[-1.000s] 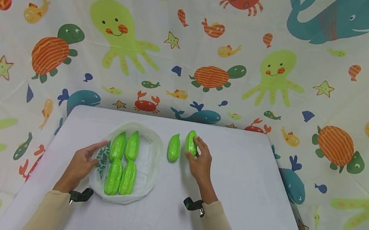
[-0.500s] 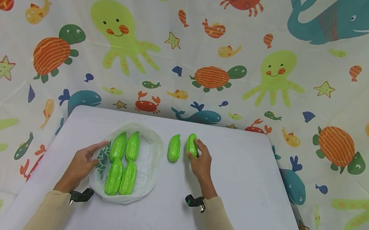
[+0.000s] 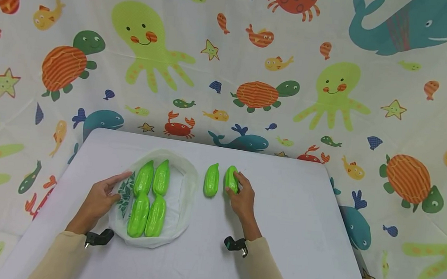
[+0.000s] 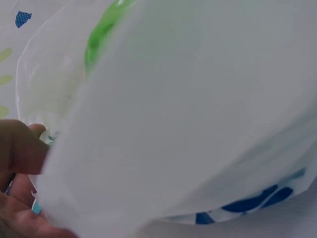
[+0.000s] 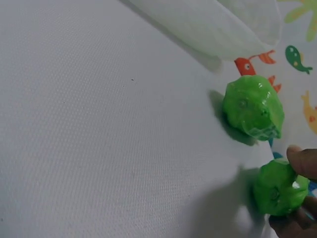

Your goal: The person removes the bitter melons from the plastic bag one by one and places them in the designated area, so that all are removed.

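A white translucent plastic bag [image 3: 187, 208] with a leaf print lies spread open on the left of the table. Several glossy green ridged gourds [image 3: 161, 176] lie inside it in two rows. My left hand [image 3: 98, 197] pinches the bag's left rim; in the left wrist view, the thumb and fingers [image 4: 22, 148] sit on either side of the plastic. To the right of the bag, one green gourd [image 3: 211, 180] lies on the table. Just beyond it, my right hand [image 3: 242, 197] holds another green gourd [image 3: 231, 179] between thumb and fingers, seen end-on in the right wrist view.
The white-covered table [image 3: 287, 235] reaches back to a hanging cloth [image 3: 231, 59] printed with sea animals. Both wrists carry a small black camera mount [image 3: 98, 237]. The plastic sheet blocks much of the left wrist view.
My right hand and the gourd in it have come slightly nearer to me and lower in the head view. My left hand stays at the bag's rim.
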Demonstrator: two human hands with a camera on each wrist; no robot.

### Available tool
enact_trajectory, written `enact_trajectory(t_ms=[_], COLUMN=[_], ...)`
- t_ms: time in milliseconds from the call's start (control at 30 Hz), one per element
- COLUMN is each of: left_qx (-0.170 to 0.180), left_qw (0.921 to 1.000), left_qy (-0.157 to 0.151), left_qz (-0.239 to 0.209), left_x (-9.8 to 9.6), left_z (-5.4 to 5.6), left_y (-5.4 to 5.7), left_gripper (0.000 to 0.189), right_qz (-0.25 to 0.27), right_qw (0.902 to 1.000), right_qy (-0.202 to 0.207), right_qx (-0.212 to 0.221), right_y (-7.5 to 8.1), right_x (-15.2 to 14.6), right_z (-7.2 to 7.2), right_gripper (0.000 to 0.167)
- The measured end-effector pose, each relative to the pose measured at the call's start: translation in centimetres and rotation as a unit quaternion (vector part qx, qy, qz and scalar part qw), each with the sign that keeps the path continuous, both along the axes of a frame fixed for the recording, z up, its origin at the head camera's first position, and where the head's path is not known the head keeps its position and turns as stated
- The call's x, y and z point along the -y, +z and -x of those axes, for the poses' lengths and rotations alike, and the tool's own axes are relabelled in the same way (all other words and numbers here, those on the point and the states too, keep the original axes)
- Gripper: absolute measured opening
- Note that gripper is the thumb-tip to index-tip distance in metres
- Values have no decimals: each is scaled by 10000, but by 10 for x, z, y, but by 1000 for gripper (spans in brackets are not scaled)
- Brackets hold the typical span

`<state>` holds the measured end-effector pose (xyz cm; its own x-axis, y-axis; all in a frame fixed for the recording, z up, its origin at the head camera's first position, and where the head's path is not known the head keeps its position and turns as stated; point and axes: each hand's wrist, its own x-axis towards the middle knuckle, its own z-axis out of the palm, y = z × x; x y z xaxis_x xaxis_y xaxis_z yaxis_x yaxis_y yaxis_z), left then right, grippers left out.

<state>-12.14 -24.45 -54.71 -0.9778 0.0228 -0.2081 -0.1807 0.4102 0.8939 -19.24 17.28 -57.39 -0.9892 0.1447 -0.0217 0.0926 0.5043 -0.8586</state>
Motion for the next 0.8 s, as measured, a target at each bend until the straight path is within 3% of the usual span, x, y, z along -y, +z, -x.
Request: enact_trajectory(t_ms=[600, 800], left_qx=[-16, -34], left_qw=[10000, 10000], left_qy=[-30, -35], left_qz=[-15, 14], left_x=[-1, -1], left_z=[0, 0], left_y=[2, 2], left_gripper=[75, 75], right_qz=[-193, -82], right_qw=[9997, 9999], right_qy=[-38, -76], right_qx=[162, -77], right_y=[0, 5], right_x=[-2, -4], right_z=[0, 1], right_gripper=[69, 71])
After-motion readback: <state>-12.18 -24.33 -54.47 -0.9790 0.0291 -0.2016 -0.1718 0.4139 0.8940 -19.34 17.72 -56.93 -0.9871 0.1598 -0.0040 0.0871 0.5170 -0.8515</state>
